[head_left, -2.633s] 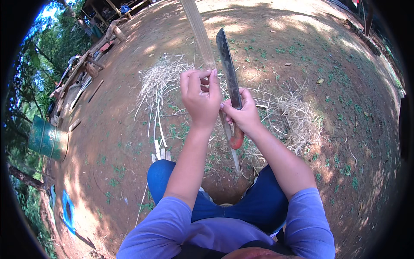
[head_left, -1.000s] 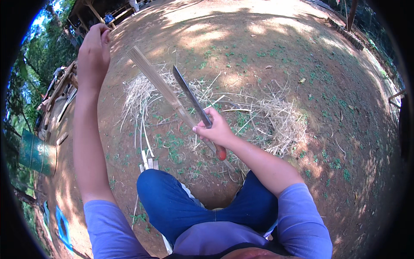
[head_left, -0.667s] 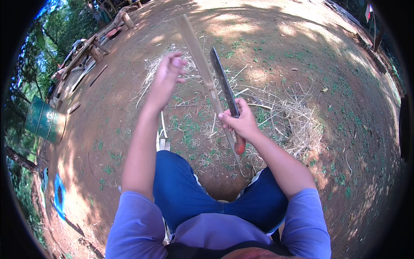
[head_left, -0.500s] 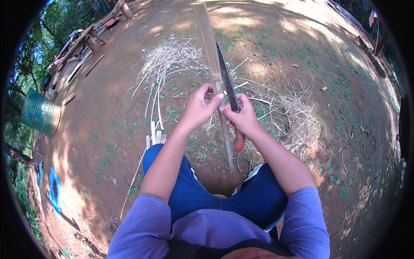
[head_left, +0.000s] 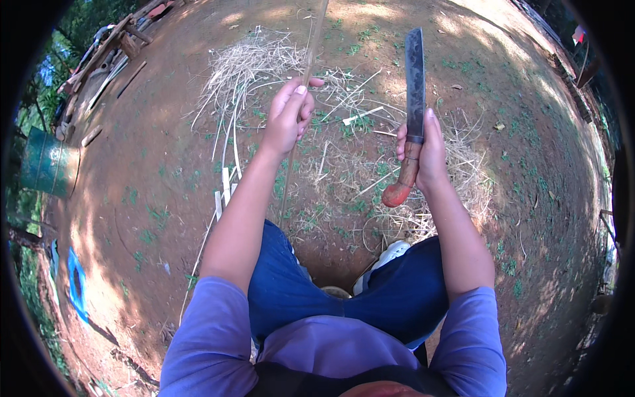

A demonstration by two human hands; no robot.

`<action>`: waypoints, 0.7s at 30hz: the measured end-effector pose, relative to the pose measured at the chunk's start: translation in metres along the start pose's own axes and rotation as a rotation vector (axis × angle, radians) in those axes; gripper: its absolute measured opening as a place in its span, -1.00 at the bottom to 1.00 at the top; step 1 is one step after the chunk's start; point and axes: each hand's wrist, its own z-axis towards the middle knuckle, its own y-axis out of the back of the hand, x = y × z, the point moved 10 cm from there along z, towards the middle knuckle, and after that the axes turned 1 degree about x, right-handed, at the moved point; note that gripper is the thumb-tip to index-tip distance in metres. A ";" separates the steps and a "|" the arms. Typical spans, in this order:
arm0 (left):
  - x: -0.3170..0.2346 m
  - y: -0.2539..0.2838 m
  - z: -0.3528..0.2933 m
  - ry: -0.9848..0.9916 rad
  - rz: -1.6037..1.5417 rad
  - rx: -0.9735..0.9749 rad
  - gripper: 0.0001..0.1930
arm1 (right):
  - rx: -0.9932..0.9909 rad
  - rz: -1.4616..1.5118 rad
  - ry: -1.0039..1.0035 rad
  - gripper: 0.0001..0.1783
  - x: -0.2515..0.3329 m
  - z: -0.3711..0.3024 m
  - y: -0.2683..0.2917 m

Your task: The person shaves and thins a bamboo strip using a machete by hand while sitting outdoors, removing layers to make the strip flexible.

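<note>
My left hand (head_left: 288,119) is closed around a long bamboo strip (head_left: 315,53), now turned with its thin edge upward. The strip runs from beyond the top of the picture down toward my left knee. In my right hand (head_left: 431,151) is a machete (head_left: 415,83), gripped by its brown handle with a red, hooked end. Its dark, wide blade points away from me and stands well apart from the strip. Beneath my hands the ground holds scattered shavings and a short pale sliver (head_left: 362,116).
Thin bamboo shavings lie in a heap (head_left: 254,63) ahead and another heap (head_left: 468,165) at the right. Several pale slats (head_left: 226,185) are beside my left knee. Farther left are a green drum (head_left: 49,162), a blue object (head_left: 77,284) and a wooden bench (head_left: 116,40).
My hands have parted: the right carried the machete away to the right, the left moved forward and left. The bamboo strip has turned from its broad face to its edge.
</note>
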 end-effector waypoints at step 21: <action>0.013 0.005 0.005 -0.025 0.116 0.017 -0.66 | -0.094 -0.105 0.289 -0.65 0.038 -0.001 0.004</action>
